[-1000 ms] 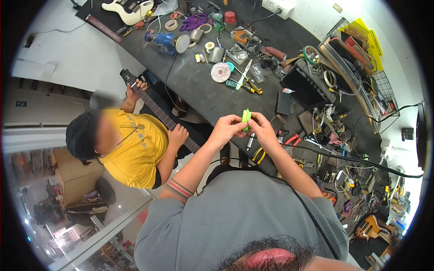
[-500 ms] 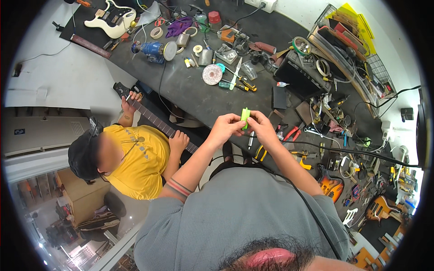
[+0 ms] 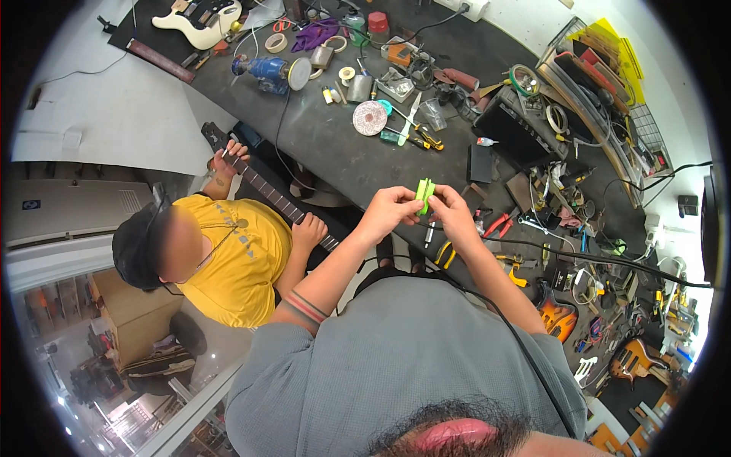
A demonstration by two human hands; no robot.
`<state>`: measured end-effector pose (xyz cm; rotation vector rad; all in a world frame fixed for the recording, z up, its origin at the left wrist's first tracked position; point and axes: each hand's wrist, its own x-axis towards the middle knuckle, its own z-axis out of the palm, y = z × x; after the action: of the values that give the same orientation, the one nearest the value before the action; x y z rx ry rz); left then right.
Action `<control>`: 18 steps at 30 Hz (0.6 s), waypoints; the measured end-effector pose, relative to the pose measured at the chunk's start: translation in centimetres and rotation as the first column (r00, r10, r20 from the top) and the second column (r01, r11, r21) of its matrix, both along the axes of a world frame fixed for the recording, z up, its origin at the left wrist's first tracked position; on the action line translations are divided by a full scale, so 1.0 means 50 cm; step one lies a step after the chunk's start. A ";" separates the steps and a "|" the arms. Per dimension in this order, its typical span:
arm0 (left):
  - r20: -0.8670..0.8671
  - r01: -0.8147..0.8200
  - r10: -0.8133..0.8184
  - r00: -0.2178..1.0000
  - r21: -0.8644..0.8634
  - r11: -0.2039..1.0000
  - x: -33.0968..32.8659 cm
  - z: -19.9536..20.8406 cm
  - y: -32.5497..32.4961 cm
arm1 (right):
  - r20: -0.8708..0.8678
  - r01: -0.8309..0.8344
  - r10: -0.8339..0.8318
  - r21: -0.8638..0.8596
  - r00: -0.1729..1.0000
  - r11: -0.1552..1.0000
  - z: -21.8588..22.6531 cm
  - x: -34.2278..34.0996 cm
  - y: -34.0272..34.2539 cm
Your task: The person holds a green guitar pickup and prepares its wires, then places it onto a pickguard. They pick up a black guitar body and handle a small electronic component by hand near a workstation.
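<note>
A small bright green block-like piece (image 3: 424, 192), with a ridge along it, is held up above the front edge of the workbench. What kind of part it is I cannot tell. My left hand (image 3: 391, 214) pinches it from the left, thumb and fingertips on its side. From the right, my right hand (image 3: 454, 216) also grips it between thumb and fingers. Just below the hands, on the bench edge, lies a slim silver-tipped tool (image 3: 430, 234). Red-handled pliers (image 3: 499, 225) lie right of my right hand.
A co-worker in a yellow shirt (image 3: 244, 255) sits at left, holding a guitar neck (image 3: 272, 199). The dark bench (image 3: 327, 145) carries a blue grinder (image 3: 266, 75), screwdrivers (image 3: 426, 137), a black box (image 3: 506, 126) and many loose tools. A black cable (image 3: 594, 257) crosses near my right forearm.
Both hands have shifted slightly right with the green piece, which now shows a broader face. The whole view has moved a little. The co-worker's hands stay on the guitar neck.
</note>
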<state>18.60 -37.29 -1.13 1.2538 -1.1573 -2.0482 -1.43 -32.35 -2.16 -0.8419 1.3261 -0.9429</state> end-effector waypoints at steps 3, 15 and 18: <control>-0.005 0.007 -0.007 1.000 -0.004 1.000 0.006 0.002 0.010 | 0.012 -0.024 0.024 0.009 1.000 1.000 0.001 0.011 0.000; 0.001 0.020 -0.020 1.000 -0.011 1.000 0.013 0.000 0.008 | 0.013 0.005 -0.005 0.010 1.000 1.000 0.006 0.022 0.005; 0.001 0.020 -0.020 1.000 -0.011 1.000 0.015 0.002 0.009 | 0.017 0.010 -0.009 -0.017 1.000 1.000 0.000 0.020 0.009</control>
<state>19.35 -36.82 -1.03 1.2431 -1.1843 -2.0536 -0.45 -31.89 -2.15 -0.8397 1.3097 -0.9685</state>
